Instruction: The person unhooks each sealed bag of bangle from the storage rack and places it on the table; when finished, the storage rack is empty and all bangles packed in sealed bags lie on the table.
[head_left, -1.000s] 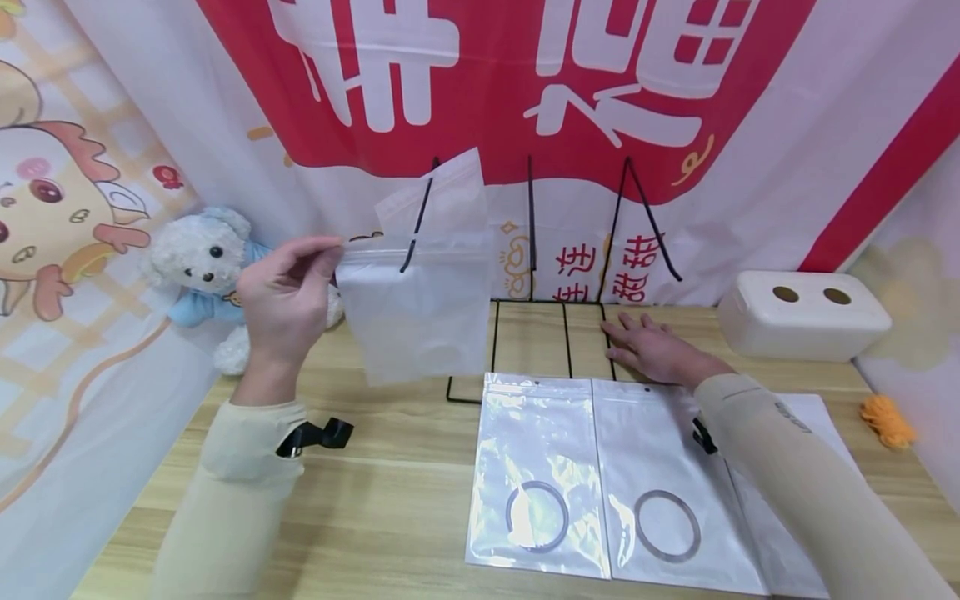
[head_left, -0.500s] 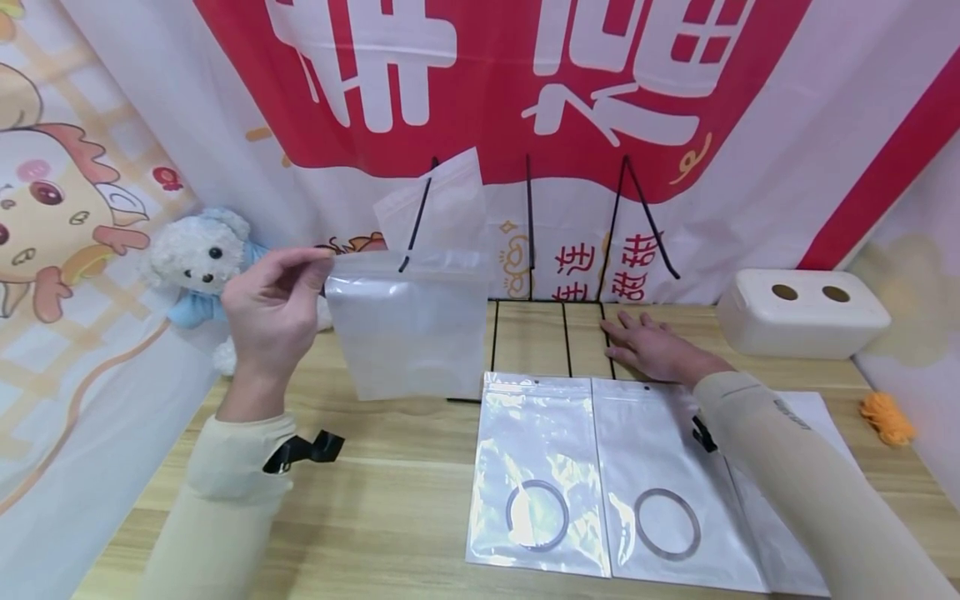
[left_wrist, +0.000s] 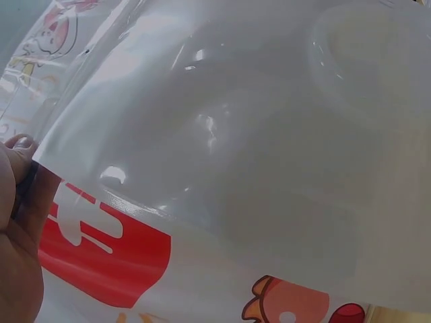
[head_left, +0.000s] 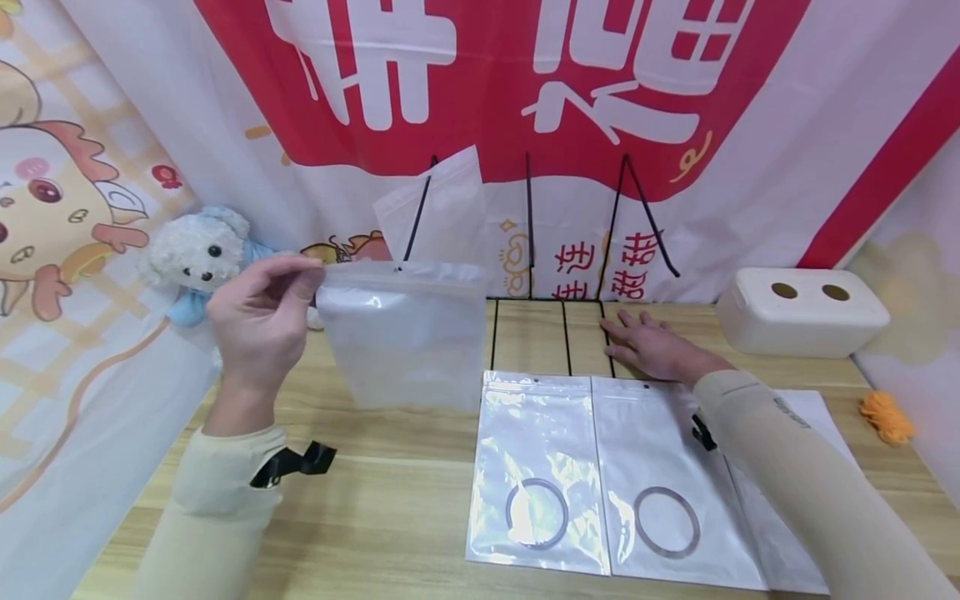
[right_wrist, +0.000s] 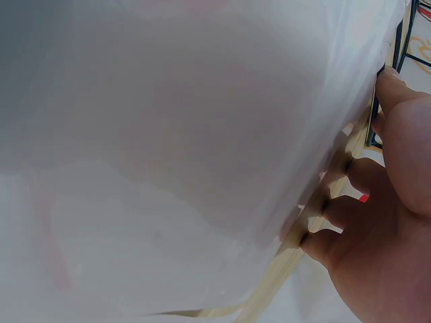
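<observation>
Wood-grain counter (head_left: 375, 517); red-and-white printed cloth (head_left: 495, 92) behind black wire rack (head_left: 567, 338). Left hand (head_left: 258, 329): thumb and fingers pinching top corner of translucent zip bag (head_left: 405, 342), bag hanging at rack's left end, prong tip at its top edge; threaded or not, cannot tell. Second bag (head_left: 454, 204), tilted, just behind it. Right hand (head_left: 651, 346): fingers spread, touching rack's base, grasping nothing. Silvery bags (head_left: 536, 442) before rack; plush bear (head_left: 198, 254) left, white box (head_left: 806, 321) right of it.
</observation>
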The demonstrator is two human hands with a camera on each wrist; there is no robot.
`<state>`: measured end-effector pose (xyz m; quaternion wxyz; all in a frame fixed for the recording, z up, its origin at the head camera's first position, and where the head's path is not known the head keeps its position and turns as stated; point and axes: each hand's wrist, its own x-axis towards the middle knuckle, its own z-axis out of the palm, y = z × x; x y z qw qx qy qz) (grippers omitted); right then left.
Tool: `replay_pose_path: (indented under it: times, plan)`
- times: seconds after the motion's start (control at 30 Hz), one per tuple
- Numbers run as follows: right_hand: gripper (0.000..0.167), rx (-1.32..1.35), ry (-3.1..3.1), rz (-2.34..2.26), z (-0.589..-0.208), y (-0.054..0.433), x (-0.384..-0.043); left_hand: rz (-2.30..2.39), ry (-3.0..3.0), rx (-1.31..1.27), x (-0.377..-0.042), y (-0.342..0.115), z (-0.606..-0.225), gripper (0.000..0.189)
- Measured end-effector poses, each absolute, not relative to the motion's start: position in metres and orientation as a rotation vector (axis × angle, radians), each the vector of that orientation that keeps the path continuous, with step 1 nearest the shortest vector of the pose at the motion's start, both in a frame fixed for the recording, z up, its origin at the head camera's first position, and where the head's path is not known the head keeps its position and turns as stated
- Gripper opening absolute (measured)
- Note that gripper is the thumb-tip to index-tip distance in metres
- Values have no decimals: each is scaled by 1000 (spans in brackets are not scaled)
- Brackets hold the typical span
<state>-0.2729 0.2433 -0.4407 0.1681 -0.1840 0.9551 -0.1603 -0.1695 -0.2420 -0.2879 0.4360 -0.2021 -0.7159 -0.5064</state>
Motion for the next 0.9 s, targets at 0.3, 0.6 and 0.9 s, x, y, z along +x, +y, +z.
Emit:
replay_pose_path:
  times: [0.3, 0.6, 0.9]
  plan:
    - [66, -512, 2707, -464, -440, 242, -272, -1306, -1803, -518, -157, -250, -293, 12]
    - [67, -522, 2713, -454, -440, 243, -271, -1438, -1857, -640, -141, -263, -303, 5]
    - [67, -528, 2717, -457, -441, 243, -271, -1557, -2368, -284, -141, -277, -324, 8]
